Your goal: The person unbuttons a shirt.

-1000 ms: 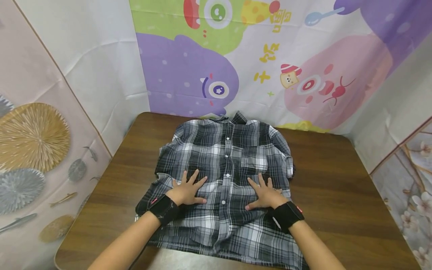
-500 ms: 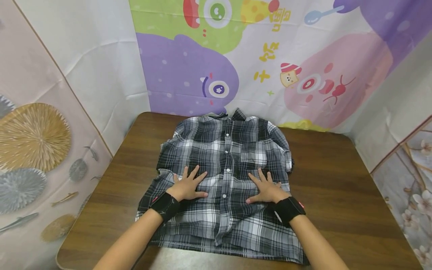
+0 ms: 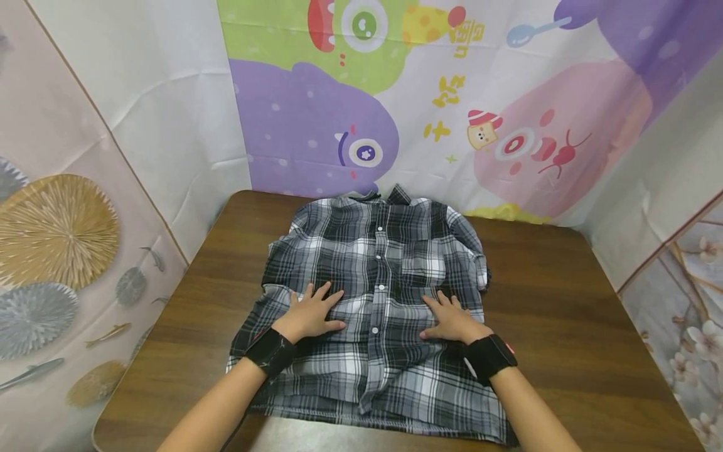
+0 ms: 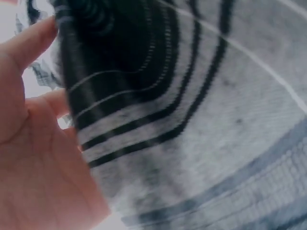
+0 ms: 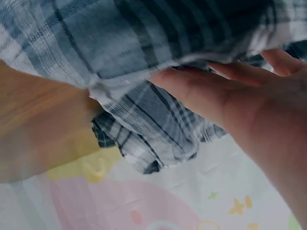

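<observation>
A black, grey and white plaid button-up shirt [image 3: 350, 263] lies front side up, its collar at the far edge and its hem toward me. My left hand [image 3: 312, 315] rests on the shirt's left half with fingers spread. On the other side of the button placket [image 3: 377, 307], my right hand [image 3: 452, 319] rests with straight fingers, below the chest pocket [image 3: 423, 267]. In the left wrist view a fold of plaid cloth [image 4: 192, 120] hides part of the left fingers. The right wrist view shows the right fingers touching the cloth [image 5: 158, 38], their tips partly hidden.
The shirt lies on a brown wooden table [image 3: 542, 314] with rounded corners. A cartoon-printed cloth backdrop [image 3: 429, 125] hangs along the far edge, and patterned panels [image 3: 56, 251] stand at the sides. Black bands [image 3: 491, 359] wrap both wrists.
My right hand has shifted slightly to the right, its fingers closer together. The left hand stays nearly in place. The shirt moved slightly away from me early on, then stayed about the same.
</observation>
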A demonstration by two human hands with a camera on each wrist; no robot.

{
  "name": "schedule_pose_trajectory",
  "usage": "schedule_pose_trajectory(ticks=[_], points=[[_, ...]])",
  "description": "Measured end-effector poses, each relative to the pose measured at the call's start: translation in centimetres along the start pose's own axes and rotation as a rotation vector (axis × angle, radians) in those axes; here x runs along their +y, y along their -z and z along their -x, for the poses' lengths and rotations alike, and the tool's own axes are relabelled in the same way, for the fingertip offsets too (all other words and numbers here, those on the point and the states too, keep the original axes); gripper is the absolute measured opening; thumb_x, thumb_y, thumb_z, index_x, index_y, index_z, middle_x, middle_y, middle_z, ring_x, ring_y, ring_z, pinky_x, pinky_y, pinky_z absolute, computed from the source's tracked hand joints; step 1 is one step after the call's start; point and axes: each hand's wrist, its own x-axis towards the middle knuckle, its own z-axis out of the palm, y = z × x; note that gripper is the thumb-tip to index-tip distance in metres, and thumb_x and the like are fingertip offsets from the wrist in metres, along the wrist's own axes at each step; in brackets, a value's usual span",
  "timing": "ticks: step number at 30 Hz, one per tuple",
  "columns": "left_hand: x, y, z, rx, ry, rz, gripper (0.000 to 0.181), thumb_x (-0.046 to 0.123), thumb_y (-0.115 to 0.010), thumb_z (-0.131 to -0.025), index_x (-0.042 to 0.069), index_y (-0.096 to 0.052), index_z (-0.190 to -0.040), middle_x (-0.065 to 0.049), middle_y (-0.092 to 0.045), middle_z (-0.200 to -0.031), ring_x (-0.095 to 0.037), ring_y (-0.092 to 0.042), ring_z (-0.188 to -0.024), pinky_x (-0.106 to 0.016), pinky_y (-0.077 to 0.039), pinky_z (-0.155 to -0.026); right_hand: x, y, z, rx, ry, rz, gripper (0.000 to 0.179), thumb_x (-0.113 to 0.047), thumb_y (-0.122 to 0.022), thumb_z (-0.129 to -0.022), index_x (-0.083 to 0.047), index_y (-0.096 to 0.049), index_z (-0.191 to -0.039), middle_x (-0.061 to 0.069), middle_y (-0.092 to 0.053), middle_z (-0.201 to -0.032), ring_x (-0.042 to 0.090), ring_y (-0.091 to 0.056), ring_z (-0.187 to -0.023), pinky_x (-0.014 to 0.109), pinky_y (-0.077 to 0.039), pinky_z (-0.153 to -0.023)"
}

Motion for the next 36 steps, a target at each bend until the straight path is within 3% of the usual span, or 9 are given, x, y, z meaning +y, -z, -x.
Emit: schedule_pose_trajectory(ticks=[5,10,16,21,28,32,36], points=[[0.5,0.4,0.9,0.068,-0.038,0.024,0.067,0.047,-0.060,-0.086,0.020,-0.038,-0.143,-0.014,-0.028,-0.150,-0.048,-0.021,-0.136,-0.068,-0.018,-0.103,-0.7,0.4,0.8,0.038,0.006,-0.001,0.075,-0.034,-0.068,-0.083,-0.009,-0.032,-0.144,0.027,-0.018,-0.150,0.054,-0.012,-0.135,0.071,-0.017,-0.100],[1.1,0.5,1.8,0.151,-0.077,0.012,0.060,0.042,-0.061,-0.087,0.018,-0.043,-0.140,-0.014,-0.034,-0.147,-0.046,-0.027,-0.134,-0.065,-0.023,-0.103,-2.3,0.5,1.9,0.137,0.040,-0.004,0.058,-0.032,-0.062,-0.089,-0.006,-0.044,-0.137,0.024,-0.036,-0.142,0.048,-0.031,-0.129,0.063,-0.029,-0.099],[2.4,0.5,3.1,0.287,-0.170,0.006,0.052,0.034,-0.064,-0.087,0.012,-0.051,-0.133,-0.017,-0.047,-0.137,-0.041,-0.042,-0.126,-0.055,-0.033,-0.102,-5.3,0.0,3.1,0.293,0.109,-0.077,0.034,-0.026,-0.059,-0.091,-0.004,-0.059,-0.116,0.014,-0.058,-0.113,0.030,-0.052,-0.103,0.044,-0.046,-0.084],[3.6,0.2,4.0,0.359,-0.263,0.047,0.041,0.029,-0.065,-0.087,0.008,-0.060,-0.121,-0.013,-0.060,-0.119,-0.031,-0.057,-0.108,-0.045,-0.045,-0.092,-7.8,-0.9,4.3,0.318,0.166,-0.153,0.023,-0.025,-0.061,-0.090,-0.005,-0.064,-0.100,0.001,-0.057,-0.079,0.013,-0.052,-0.069,0.028,-0.044,-0.061],[4.9,-0.7,5.4,0.260,-0.313,0.131,0.033,0.034,-0.069,-0.083,0.009,-0.066,-0.104,-0.004,-0.065,-0.099,-0.021,-0.061,-0.089,-0.037,-0.050,-0.079,-9.8,-2.7,5.5,0.224,0.244,-0.189,0.029,-0.032,-0.060,-0.090,-0.004,-0.062,-0.096,-0.003,-0.047,-0.065,0.009,-0.042,-0.053,0.022,-0.034,-0.048],[5.3,-1.7,6.0,0.215,-0.306,0.132,0.032,0.037,-0.072,-0.078,0.011,-0.067,-0.096,-0.001,-0.064,-0.090,-0.016,-0.057,-0.080,-0.032,-0.048,-0.069,-9.9,-3.8,5.6,0.149,0.238,-0.229,0.037,-0.038,-0.060,-0.089,-0.002,-0.059,-0.096,-0.001,-0.048,-0.065,0.009,-0.043,-0.053,0.022,-0.036,-0.048],[5.6,-2.7,6.3,0.185,-0.276,0.116,0.032,0.041,-0.074,-0.074,0.015,-0.065,-0.091,0.003,-0.062,-0.086,-0.013,-0.053,-0.076,-0.032,-0.044,-0.068,-10.1,-4.8,5.6,0.131,0.223,-0.225,0.039,-0.041,-0.063,-0.086,-0.003,-0.056,-0.090,-0.001,-0.048,-0.067,0.010,-0.043,-0.055,0.023,-0.037,-0.048]])
